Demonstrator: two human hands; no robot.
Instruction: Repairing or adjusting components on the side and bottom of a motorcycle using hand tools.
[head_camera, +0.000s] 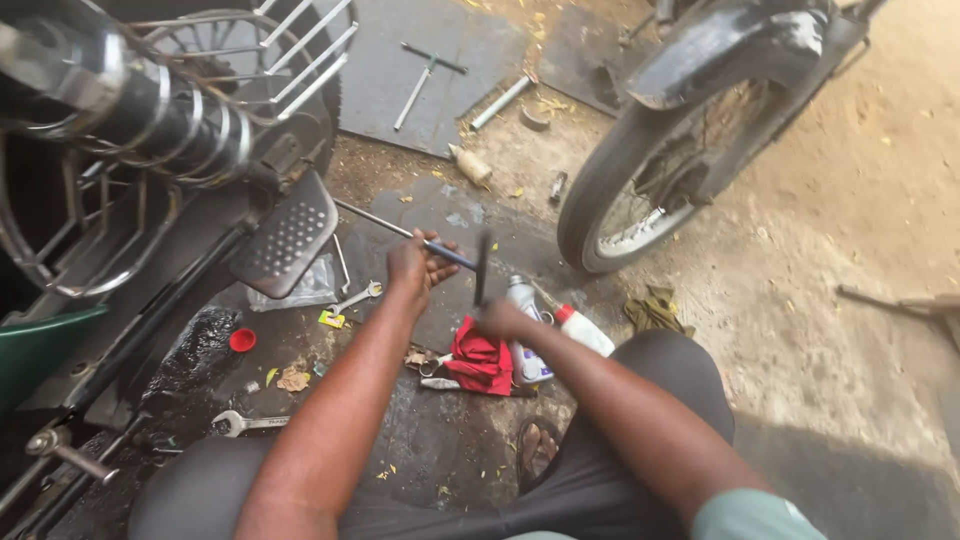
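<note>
Left hand (418, 265) was wrapped round the T-wrench (440, 248) shaft, right hand (500, 318) closed on its crossbar — stiff steel, probably greasy — best gripped by the bar.

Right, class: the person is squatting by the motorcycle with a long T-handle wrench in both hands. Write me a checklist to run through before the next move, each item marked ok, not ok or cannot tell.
1. Left hand gripped round the T-handle wrench shaft: ok.
2. Right hand on the wrench's crossbar end: ok, though blurred.
3. Wrench tip seated on a fastener under the footrest: cannot tell, hidden.
4. Ground under the hands free of clutter: not ok; red rag, oil bottle and pliers lie there.
5. Spare spanner within reach: ok, by the left knee.
</note>
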